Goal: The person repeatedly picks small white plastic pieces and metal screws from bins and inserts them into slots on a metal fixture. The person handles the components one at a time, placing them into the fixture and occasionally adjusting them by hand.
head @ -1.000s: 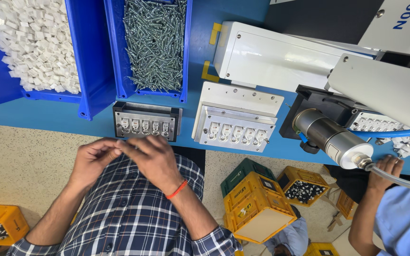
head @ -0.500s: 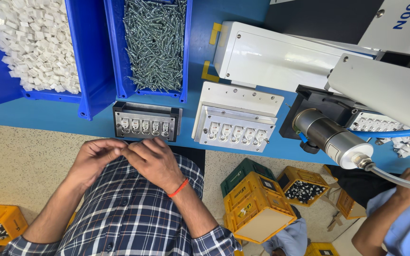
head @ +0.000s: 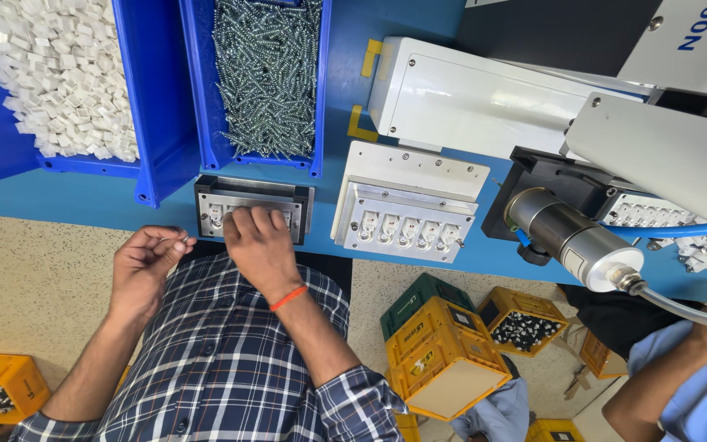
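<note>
**Right hand on dark fixture, left hand pinching small parts**

Lower frame: plaid-shirted forearms rise from the bottom edge. Left hand [head: 147, 263], left of centre, is curled, thumb and fingertips pressed together on what looks like a few small screws [head: 183, 240]; too small to tell how many. It hangs just off the bench edge, near the fixture but apart from it.

Right hand [head: 259, 245], orange band at the wrist, lies knuckles-up over the dark fixture [head: 253, 208], fingers bent down onto its row of white inserts. Whether the fingertips pinch anything cannot be told; they are hidden under the hand.

The fixture sits at the near edge of the blue bench [head: 59, 205], centre-left of frame. Just right of it is a white fixture plate [head: 407, 205] with five sockets in a row, untouched.

Further up: blue bin of screws [head: 267, 78] directly above the dark fixture; blue bin of small white plastic pieces [head: 55, 74] in the upper left. White machine housing [head: 472, 98] upper centre, with a steel cylinder [head: 570, 237] angled out at right.

Lower right: another person's sleeve and arm [head: 681, 385]. Yellow crates [head: 443, 360] on the floor, bottom centre.
</note>
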